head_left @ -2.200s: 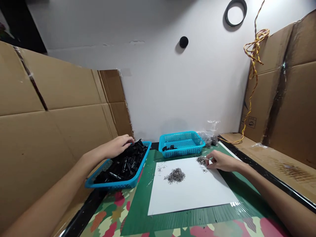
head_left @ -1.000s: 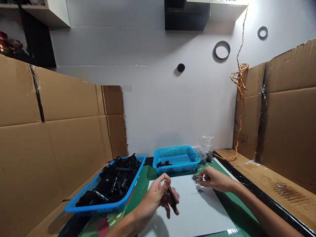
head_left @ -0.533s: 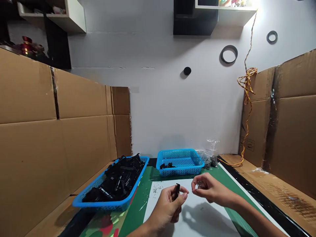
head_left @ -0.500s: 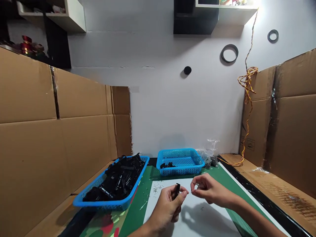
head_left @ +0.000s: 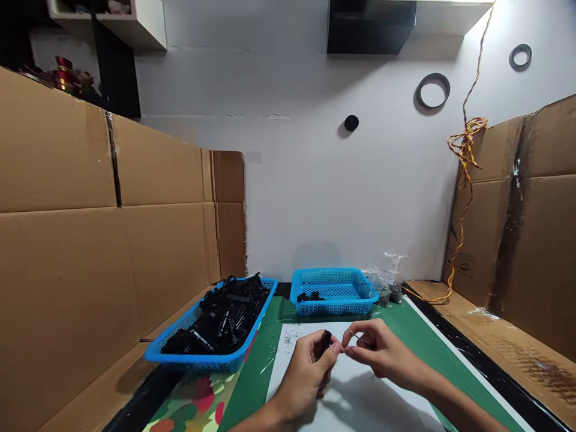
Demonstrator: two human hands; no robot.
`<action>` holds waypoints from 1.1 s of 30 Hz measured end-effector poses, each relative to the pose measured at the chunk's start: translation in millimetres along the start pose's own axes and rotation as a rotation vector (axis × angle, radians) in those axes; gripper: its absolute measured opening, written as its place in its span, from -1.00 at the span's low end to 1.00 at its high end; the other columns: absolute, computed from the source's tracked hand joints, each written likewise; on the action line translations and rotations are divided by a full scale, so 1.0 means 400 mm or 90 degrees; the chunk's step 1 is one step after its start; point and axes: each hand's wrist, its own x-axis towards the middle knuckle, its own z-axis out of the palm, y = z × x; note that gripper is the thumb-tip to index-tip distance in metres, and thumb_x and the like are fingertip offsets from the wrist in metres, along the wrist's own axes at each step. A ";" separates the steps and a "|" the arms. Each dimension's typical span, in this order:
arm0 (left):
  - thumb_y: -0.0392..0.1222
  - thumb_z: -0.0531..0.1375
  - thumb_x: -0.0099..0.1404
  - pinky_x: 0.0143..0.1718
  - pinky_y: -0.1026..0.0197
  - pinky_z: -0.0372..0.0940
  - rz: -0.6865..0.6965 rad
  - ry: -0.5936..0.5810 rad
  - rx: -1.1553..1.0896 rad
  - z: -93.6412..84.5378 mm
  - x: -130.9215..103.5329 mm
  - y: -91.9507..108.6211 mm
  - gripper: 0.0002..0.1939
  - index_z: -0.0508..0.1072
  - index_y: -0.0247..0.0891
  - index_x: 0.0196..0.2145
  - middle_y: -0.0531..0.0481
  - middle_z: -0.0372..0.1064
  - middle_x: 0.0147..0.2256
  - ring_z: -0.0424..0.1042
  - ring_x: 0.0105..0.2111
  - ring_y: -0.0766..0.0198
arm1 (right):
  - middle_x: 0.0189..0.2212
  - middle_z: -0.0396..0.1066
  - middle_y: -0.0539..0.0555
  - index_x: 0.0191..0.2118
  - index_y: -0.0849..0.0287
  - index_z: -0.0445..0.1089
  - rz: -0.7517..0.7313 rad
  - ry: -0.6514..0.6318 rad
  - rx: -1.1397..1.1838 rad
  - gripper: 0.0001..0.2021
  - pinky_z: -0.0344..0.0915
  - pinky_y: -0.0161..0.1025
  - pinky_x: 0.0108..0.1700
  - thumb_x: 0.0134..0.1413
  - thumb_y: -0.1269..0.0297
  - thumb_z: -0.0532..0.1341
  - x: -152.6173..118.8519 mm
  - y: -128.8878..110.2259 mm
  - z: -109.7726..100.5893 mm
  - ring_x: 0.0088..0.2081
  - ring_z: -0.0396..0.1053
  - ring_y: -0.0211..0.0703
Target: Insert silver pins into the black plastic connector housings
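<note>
Over the white sheet (head_left: 373,408), my left hand (head_left: 308,372) is closed round a small black part (head_left: 326,341) that sticks up between thumb and fingers. My right hand (head_left: 382,354) is just to its right, thumb and index finger bent round a tiny thin metal piece (head_left: 353,335). The fingertips of both hands meet or nearly meet beside the black part. Several tiny metal bits (head_left: 290,337) lie scattered on the sheet's upper left.
A blue basket heaped with black parts (head_left: 225,315) stands at the left. Another blue basket (head_left: 335,309) holds a few black pieces at the back. Clear plastic bags (head_left: 387,289) are beside it. Cardboard walls (head_left: 67,264) flank the table; an orange cord (head_left: 463,222) hangs right.
My right hand has come closer to my left, so the fingertips now meet or nearly meet. The black part is tilted differently. The whole view has shifted slightly.
</note>
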 end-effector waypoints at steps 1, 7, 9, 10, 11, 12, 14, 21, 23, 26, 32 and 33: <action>0.45 0.39 0.06 -0.67 0.32 -0.23 -0.004 0.002 -0.003 -0.001 0.000 0.001 -0.32 0.30 -0.20 -0.30 0.28 0.00 -0.61 -0.15 -0.68 0.50 | -0.62 0.02 -0.20 -0.14 0.19 0.50 -0.013 0.006 -0.004 -0.56 0.00 -0.39 -0.58 0.17 -0.13 0.37 0.001 -0.001 0.005 -0.58 -0.03 -0.36; 0.44 0.42 0.01 -0.68 0.35 -0.21 -0.019 0.023 0.001 -0.002 0.000 0.003 -0.31 0.31 -0.22 -0.34 0.25 0.07 -0.60 -0.10 -0.67 0.50 | -0.63 -0.01 -0.21 -0.23 0.21 0.47 -0.026 0.019 -0.014 -0.48 -0.09 -0.36 -0.58 0.14 -0.25 0.35 0.003 0.004 0.020 -0.61 -0.07 -0.39; 0.42 0.42 0.03 -0.68 0.34 -0.19 -0.013 0.021 0.005 -0.002 -0.001 0.003 -0.33 0.33 -0.23 -0.34 0.25 0.06 -0.60 -0.09 -0.67 0.49 | -0.61 0.03 -0.20 -0.20 0.20 0.47 -0.015 0.027 -0.015 -0.46 -0.07 -0.36 -0.59 0.16 -0.28 0.32 0.000 0.004 0.018 -0.62 -0.05 -0.38; 0.41 0.41 0.05 -0.67 0.34 -0.18 -0.008 0.020 0.007 -0.001 -0.001 0.002 -0.35 0.34 -0.24 -0.34 0.25 0.05 -0.60 -0.09 -0.66 0.49 | -0.61 0.04 -0.19 -0.19 0.20 0.47 -0.016 0.032 -0.019 -0.46 -0.06 -0.36 -0.59 0.17 -0.28 0.31 -0.001 0.002 0.016 -0.62 -0.04 -0.38; 0.39 0.41 0.08 -0.67 0.34 -0.17 -0.002 0.019 0.011 -0.001 0.000 0.000 -0.37 0.35 -0.24 -0.34 0.24 0.05 -0.60 -0.08 -0.66 0.48 | -0.61 0.05 -0.18 -0.20 0.20 0.48 -0.019 0.036 -0.026 -0.47 -0.06 -0.35 -0.59 0.19 -0.27 0.30 -0.003 -0.002 0.014 -0.62 -0.03 -0.37; 0.38 0.40 0.11 -0.66 0.34 -0.15 0.007 0.018 0.016 -0.001 0.001 -0.003 -0.38 0.36 -0.25 -0.34 0.24 0.05 -0.60 -0.07 -0.65 0.48 | -0.62 0.04 -0.18 -0.22 0.21 0.48 -0.026 0.037 -0.036 -0.49 -0.05 -0.35 -0.59 0.20 -0.24 0.31 -0.005 -0.006 0.012 -0.62 -0.02 -0.36; 0.36 0.38 0.15 -0.66 0.33 -0.12 0.026 0.013 0.027 -0.002 0.004 -0.011 -0.41 0.37 -0.26 -0.35 0.23 0.06 -0.60 -0.05 -0.65 0.46 | -0.65 0.01 -0.18 -0.29 0.22 0.48 -0.032 0.022 -0.053 -0.53 -0.08 -0.34 -0.58 0.17 -0.19 0.35 -0.009 -0.017 0.010 -0.62 -0.03 -0.36; 0.13 0.32 0.30 -0.53 0.30 0.06 0.063 -0.049 0.043 0.002 0.009 -0.019 -0.59 0.42 -0.30 -0.21 0.15 0.17 -0.49 0.13 -0.56 0.41 | -0.67 0.11 -0.18 -0.25 0.19 0.41 -0.030 0.041 -0.022 -0.56 -0.11 -0.35 -0.58 0.21 -0.16 0.33 -0.028 -0.038 0.001 -0.65 -0.02 -0.38; -0.03 0.35 0.25 -0.36 0.27 0.20 0.070 -0.078 0.026 0.003 0.005 -0.013 -0.67 0.44 -0.31 -0.16 0.07 0.30 -0.36 0.27 -0.42 0.36 | -0.66 0.14 -0.17 -0.26 0.19 0.42 -0.033 0.046 -0.028 -0.58 -0.10 -0.36 -0.59 0.23 -0.13 0.32 -0.033 -0.042 -0.011 -0.66 -0.01 -0.39; -0.09 0.37 0.25 -0.21 0.23 0.27 0.073 -0.135 0.046 0.001 0.003 -0.010 -0.68 0.47 -0.32 -0.13 -0.05 0.40 -0.17 0.36 -0.26 0.28 | -0.69 0.08 -0.18 -0.28 0.20 0.46 -0.021 0.060 -0.074 -0.61 -0.13 -0.36 -0.60 0.25 -0.09 0.32 -0.038 -0.044 -0.040 -0.67 -0.01 -0.40; 0.18 0.26 0.41 -0.40 0.22 0.30 0.016 -0.227 0.110 -0.005 0.007 -0.013 -0.48 0.50 -0.38 0.01 -0.23 0.52 -0.10 0.41 -0.42 0.30 | -0.66 0.07 -0.16 -0.33 0.22 0.49 0.017 0.070 -0.137 -0.60 -0.04 -0.36 -0.64 0.19 -0.08 0.35 -0.047 -0.043 -0.104 -0.66 0.03 -0.40; 0.20 0.24 0.42 -0.44 0.24 0.26 0.020 -0.217 0.144 -0.006 0.005 -0.010 -0.49 0.52 -0.39 -0.05 -0.20 0.53 -0.16 0.38 -0.46 0.32 | -0.66 0.04 -0.17 -0.35 0.21 0.49 0.028 0.066 -0.146 -0.62 -0.03 -0.36 -0.64 0.18 -0.06 0.36 -0.049 -0.044 -0.110 -0.66 0.01 -0.40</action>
